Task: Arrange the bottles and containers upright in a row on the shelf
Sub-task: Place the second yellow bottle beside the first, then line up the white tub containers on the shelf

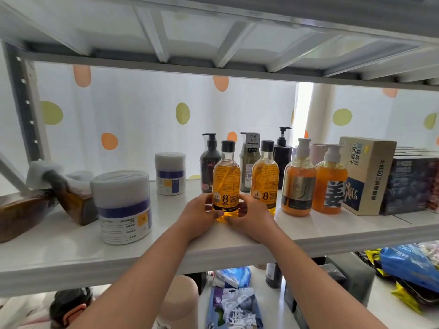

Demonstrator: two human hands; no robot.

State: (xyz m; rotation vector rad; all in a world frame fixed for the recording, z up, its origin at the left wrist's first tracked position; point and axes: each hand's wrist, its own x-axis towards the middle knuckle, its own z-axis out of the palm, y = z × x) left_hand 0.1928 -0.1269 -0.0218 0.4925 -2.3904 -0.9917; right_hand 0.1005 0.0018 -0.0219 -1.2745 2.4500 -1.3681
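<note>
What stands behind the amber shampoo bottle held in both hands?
A dark pump bottle and a grey-green bottle stand behind the amber shampoo bottle, gripped by the left hand and right hand; it hides part of each.

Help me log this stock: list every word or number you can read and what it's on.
"8 MINUTE GINGER SHAMP…": held bottle, gripped by left hand and right hand.
"8 MINUTE GINGER SHAMPOO": twin bottle.
"姜": orange pump bottle.
"低GI饼干", sideways: box.
"NFC": dark box.
Labels on the tub: too small to read.
</note>
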